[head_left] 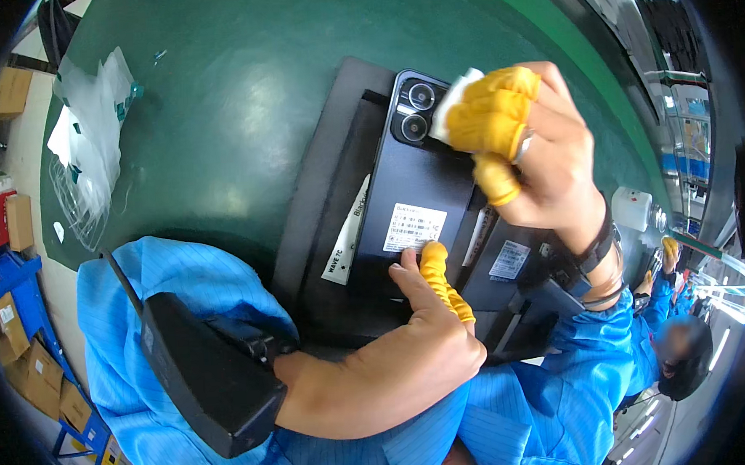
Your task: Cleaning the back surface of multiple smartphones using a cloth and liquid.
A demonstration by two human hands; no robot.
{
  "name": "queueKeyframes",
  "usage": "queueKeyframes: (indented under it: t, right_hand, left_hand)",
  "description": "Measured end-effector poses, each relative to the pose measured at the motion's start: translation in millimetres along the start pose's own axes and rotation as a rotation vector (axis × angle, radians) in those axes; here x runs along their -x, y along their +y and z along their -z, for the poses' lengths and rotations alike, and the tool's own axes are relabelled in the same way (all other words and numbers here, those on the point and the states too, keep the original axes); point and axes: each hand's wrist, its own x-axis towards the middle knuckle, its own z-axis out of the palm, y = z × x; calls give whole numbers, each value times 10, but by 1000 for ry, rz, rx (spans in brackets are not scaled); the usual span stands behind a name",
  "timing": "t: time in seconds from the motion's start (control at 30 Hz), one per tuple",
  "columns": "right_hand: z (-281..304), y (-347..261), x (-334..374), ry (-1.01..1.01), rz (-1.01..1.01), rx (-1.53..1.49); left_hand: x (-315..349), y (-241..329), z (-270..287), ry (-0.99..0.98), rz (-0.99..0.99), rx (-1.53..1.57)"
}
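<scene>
A dark smartphone (407,173) lies back side up, tilted slightly, with large camera lenses at its far end and a white label (414,227) near its lower end. My left hand (428,322) grips the phone's near end, thumb and a yellow-cotted finger at the label's lower edge. Beside the camera lenses, my right hand (536,140) pinches a white wipe (457,106) against the phone's upper right. Yellow finger cots cover several of its fingers, slightly blurred. Under the phone is a black tray (314,164) with a white printed strip (346,238) in it.
Another dark phone with a label (509,261) lies right of my left hand. A clear bottle (632,209) stands at the right. Crumpled clear plastic (101,120) lies on the green table (221,80) at left. Cardboard boxes (43,368) fill a blue rack. A co-worker (678,347) sits far right.
</scene>
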Motion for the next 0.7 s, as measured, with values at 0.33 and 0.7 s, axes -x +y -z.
queueKeyframes:
  t: [0.33, 0.7]
  right_hand:
    - [-11, 49, 15, -15, 11, 3]
    - [-92, 137, -36, -9, 56, 14]
  left_hand:
    - [-12, -21, 36, -12, 1, -10]
    - [-15, -3, 53, -32, -13, 59]
